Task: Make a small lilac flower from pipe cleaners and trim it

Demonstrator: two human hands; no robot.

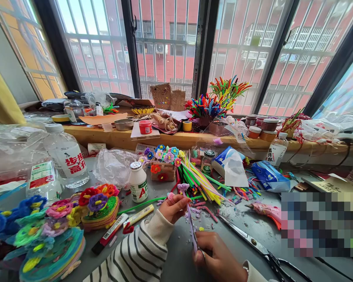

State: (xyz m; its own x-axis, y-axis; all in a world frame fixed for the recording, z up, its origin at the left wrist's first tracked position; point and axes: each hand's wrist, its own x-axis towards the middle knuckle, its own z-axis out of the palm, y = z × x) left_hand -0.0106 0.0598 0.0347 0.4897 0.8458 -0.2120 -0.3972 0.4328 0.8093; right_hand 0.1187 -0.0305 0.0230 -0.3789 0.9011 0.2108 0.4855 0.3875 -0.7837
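Note:
A lilac pipe-cleaner flower (183, 188) is pinched upright in my left hand (174, 206), with a pink fuzzy bud (170, 196) by its fingers. My right hand (216, 250) is closed around what looks like small slender scissors (195, 242), pointing up toward the flower's stem; the palm hides most of their handle. Lilac fuzz clippings lie on the grey table just beyond. Right of my hands rest large black-handled scissors (254, 242), blades partly apart. To the left are a yellow glue stick (139, 215) and a dark red marker-like stick (110, 234).
Finished fuzzy flowers on round bases (54, 250) crowd the left. A white bottle (138, 182), a flower box (162, 172) and a bundle of pipe cleaners (201, 182) stand ahead. A pink glue gun (264, 211) lies right. Several jars line the wooden sill (176, 140).

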